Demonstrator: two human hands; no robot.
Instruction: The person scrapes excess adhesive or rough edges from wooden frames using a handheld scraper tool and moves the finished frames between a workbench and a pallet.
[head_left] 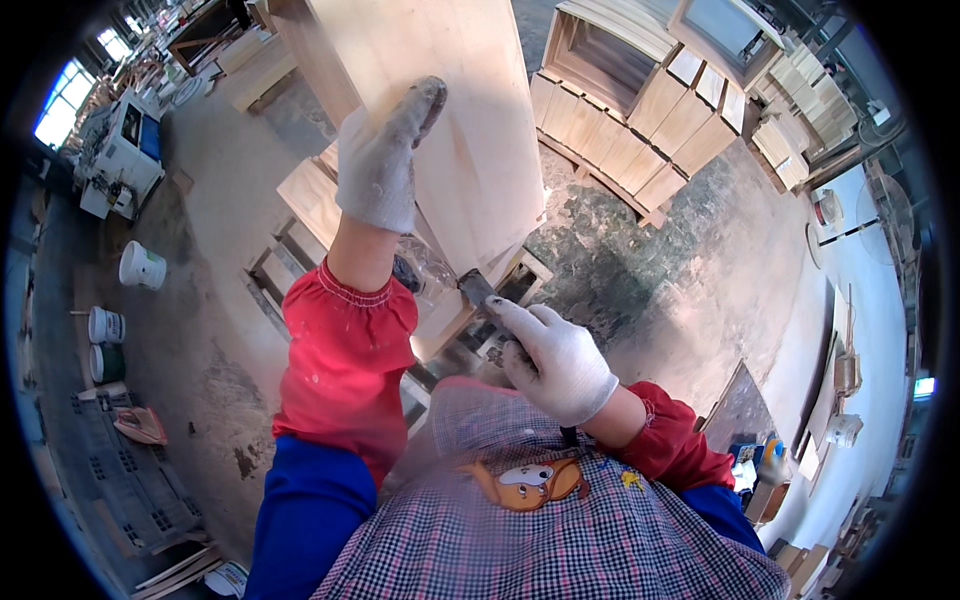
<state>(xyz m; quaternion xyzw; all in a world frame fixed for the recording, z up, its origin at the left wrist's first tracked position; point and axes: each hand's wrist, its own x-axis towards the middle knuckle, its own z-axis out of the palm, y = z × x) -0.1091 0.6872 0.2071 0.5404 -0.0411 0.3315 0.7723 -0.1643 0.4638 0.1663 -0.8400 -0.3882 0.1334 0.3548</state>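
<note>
Left hand point(378, 165) and right hand point(560, 365): 2 white gloves, apparently knitted. Sleeves red over blue; checked apron.

Pale wooden panel point(470, 130) stands tilted; a dark-bladed tool, perhaps a scraper point(478, 289), meets its lower edge.

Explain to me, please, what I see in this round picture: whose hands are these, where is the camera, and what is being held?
There is one picture, taken by a wide fisheye camera worn on a person's head and looking down. That is why the view is round and straight edges bend.

The arms entering from below are the person's own, in red sleeves and white work gloves. The left hand reaches up and lies flat on a tall pale wooden panel. The right hand grips a tool with a dark flat blade, whose tip meets the lower edge of that panel. It looks like a scraper or brush; I cannot tell which.

Around them is a concrete workshop floor, with stacked wooden cabinet parts at upper right and white buckets at left.
</note>
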